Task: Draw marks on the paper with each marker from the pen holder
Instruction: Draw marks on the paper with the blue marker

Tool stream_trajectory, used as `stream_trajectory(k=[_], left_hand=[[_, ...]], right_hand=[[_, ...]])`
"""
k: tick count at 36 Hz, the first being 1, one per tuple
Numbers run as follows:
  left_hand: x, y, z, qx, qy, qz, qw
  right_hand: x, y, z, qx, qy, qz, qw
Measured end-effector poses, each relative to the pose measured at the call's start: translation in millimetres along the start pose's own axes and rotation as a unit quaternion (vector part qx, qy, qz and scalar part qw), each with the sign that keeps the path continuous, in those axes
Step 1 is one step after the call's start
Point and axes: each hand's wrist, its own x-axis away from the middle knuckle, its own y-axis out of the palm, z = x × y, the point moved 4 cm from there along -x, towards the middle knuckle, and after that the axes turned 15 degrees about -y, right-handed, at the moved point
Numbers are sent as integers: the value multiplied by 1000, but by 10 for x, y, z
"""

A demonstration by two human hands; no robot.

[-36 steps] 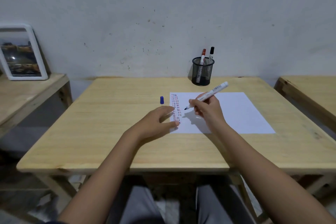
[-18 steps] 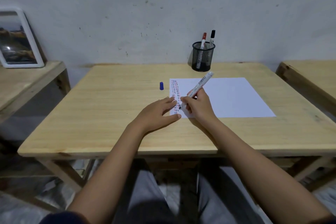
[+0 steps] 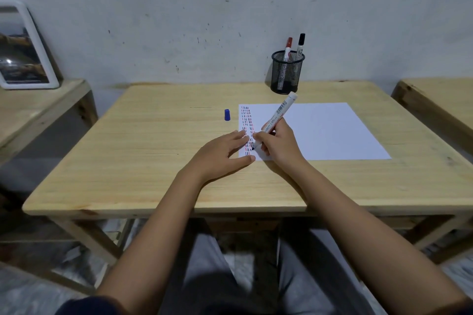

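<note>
A white sheet of paper (image 3: 325, 130) lies on the wooden table (image 3: 153, 151), with columns of short red, blue and black dashes along its left edge. My right hand (image 3: 277, 144) grips an uncapped white marker (image 3: 279, 114), its tip touching the paper near the lower end of the dashes. My left hand (image 3: 222, 153) rests flat, fingers spread, pressing on the paper's lower left corner. The marker's blue cap (image 3: 227, 114) lies on the table just left of the paper. A black mesh pen holder (image 3: 287, 73) at the table's back edge holds a red-capped marker (image 3: 288, 48) and a black-capped marker (image 3: 301, 45).
A framed picture (image 3: 23, 48) leans on the wall on a side table (image 3: 33, 115) to the left. Another wooden table (image 3: 440, 107) stands at the right. A grey wall rises right behind the pen holder. My legs are under the table.
My right hand has brought the marker tip down from above the paper's middle left to the lower end of the dash columns. The marker stands steeper. My left hand has stayed on the paper's corner.
</note>
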Motion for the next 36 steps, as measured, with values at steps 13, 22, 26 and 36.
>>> stream_trajectory(k=[13,22,26,36], left_hand=[[8,-9,10,-6,-3,-6,1000],[-202,-223,-59,202,-46,52,977],[-437,-389,-58,208,-95,127,965],[-907,-416,-99,109,-122,129,978]], right_hand=[[-21,-121,23,-72,48,75,993],[-280,-301,-39,-241,61,115,962],[-416,-421,-74,-264,60,129,954],[-635,-558,6,-278,55,137,949]])
